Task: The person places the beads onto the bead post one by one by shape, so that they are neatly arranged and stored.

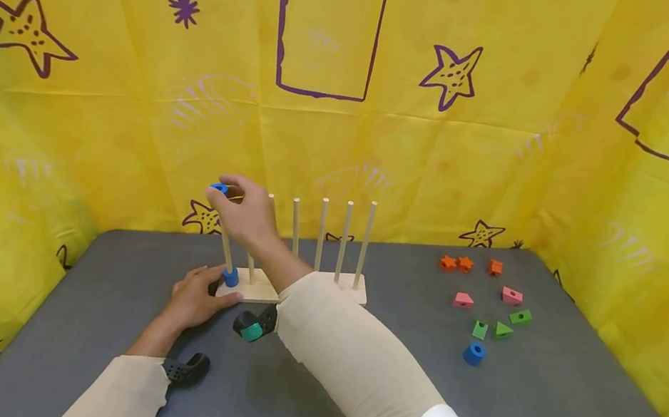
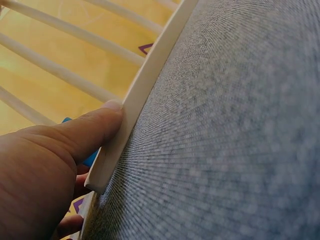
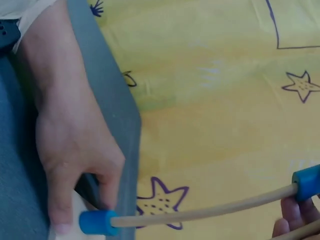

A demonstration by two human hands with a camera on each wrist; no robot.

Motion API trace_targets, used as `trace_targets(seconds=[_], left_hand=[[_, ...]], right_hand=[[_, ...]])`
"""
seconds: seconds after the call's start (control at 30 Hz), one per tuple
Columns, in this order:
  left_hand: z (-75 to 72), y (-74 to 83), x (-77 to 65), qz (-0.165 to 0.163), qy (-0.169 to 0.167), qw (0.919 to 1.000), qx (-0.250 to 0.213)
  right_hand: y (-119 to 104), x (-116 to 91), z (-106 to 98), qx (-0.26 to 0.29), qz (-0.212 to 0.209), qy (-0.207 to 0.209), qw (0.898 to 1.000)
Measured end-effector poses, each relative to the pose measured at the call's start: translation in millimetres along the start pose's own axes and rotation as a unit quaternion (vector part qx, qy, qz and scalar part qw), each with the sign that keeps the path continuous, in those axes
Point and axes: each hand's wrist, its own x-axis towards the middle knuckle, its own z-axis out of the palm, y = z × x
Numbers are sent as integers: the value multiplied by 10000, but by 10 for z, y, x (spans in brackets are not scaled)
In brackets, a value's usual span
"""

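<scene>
One wooden base [image 1: 260, 289] is recorded, with seven pegs [image 1: 321, 235] counted on it, some partly hidden. Three blue cylinders [image 1: 472, 357] are counted: one on the base's left end, one above that end, one right of the base. Also right of the base, three orange blocks [image 1: 495, 266], two pink blocks [image 1: 462, 300] and three green blocks [image 1: 501, 330] are found.

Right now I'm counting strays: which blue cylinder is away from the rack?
The blue cylinder on the tabletop near the green triangular block; a second rings the leftmost peg, the right hand holds the third.
</scene>
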Motion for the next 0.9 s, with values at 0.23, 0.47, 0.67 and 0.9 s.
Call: trace_targets(seconds=[0.23,0.47,0.67,0.9], left_hand=[[-2,5,-1,41,28,10000,-15],[-12,18,-11,153,87,9998,-19],[-21,29,-8,216,122,9996,-93],[-5,19,-26,224,157,9995,-151]], right_hand=[[131,-65,104,566,434,404,9966],[230,-114,169,651,849,576,9926],[322,-133,210,682,1108,632,9895],[530,-199,265,636,1410,547,9864]])
